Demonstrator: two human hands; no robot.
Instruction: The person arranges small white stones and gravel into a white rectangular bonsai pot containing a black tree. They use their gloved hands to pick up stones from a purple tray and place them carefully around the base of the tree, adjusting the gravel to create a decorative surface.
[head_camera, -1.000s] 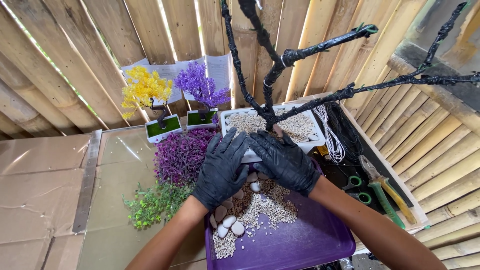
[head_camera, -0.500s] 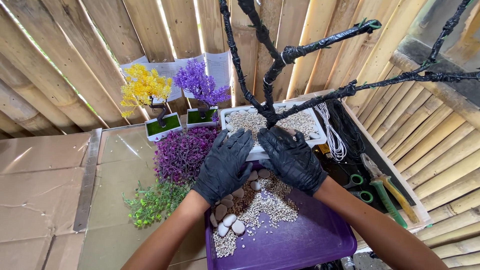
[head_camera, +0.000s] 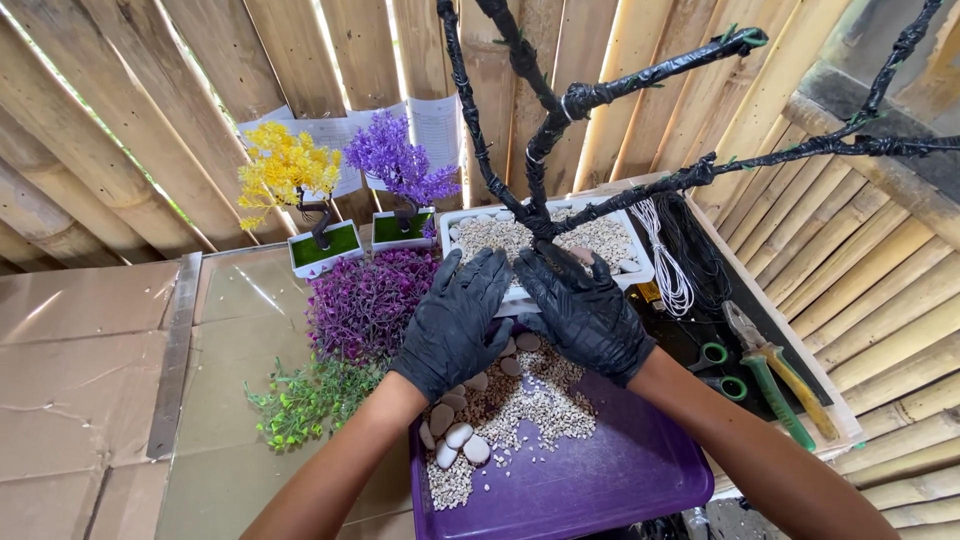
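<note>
1. The person's left hand (head_camera: 455, 320), in a black glove, is lying flat with fingers spread wide, palm down over the pile of gravel (head_camera: 530, 405) – gripping nothing that I can see.
2. The right hand (head_camera: 585, 310), gloved the same way, is also resting wide and flat just beside the left one, its fingertips reaching the near edge of the white planter (head_camera: 640, 272).
3. The gravel is sitting heaped in the far half of the purple tray (head_camera: 640, 480), with a few smooth white pebbles (head_camera: 455, 437) lying along its left side, partly under the left wrist.
4. The white planter is standing just behind the tray, filled with the same gravel, and a bare black-wrapped tree (head_camera: 560, 110) is rising out of it, its branches spreading overhead.
5. To the left of the hands a clump of purple foliage (head_camera: 365, 300) is lying on the surface (head_camera: 230, 300), with green sprigs (head_camera: 305, 400) nearer me.
6. Behind those, two small potted trees are standing against the bamboo wall – a yellow tree (head_camera: 285, 175) and a purple tree (head_camera: 400, 165).
7. On the right, coils of white cord (head_camera: 668, 260) and black wire (head_camera: 700, 250) are lying near green-handled pliers (head_camera: 775, 385).
</note>
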